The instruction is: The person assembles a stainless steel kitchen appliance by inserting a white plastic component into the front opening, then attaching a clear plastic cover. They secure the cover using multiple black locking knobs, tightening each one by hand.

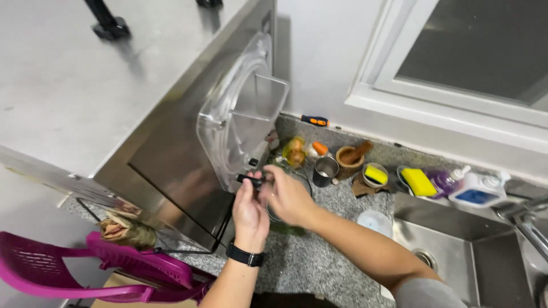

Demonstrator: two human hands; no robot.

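black small knob [251, 179] sits at the lower edge of the clear plastic cover [237, 122] on the steel machine [171, 154], above the granite desk [319, 256]. left hand [250, 210] grip clamped on it; right hand [290, 197] fingers curled together just beside. steel cup [325, 170] near.

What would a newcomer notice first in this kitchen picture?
Probably the two hands at the centre: the left hand, with a black watch on its wrist, and the right hand meet at a small black knob on the clear plastic cover of a big steel machine. Next, the bright pink plastic chair at lower left and the yellow sponge beside the sink.
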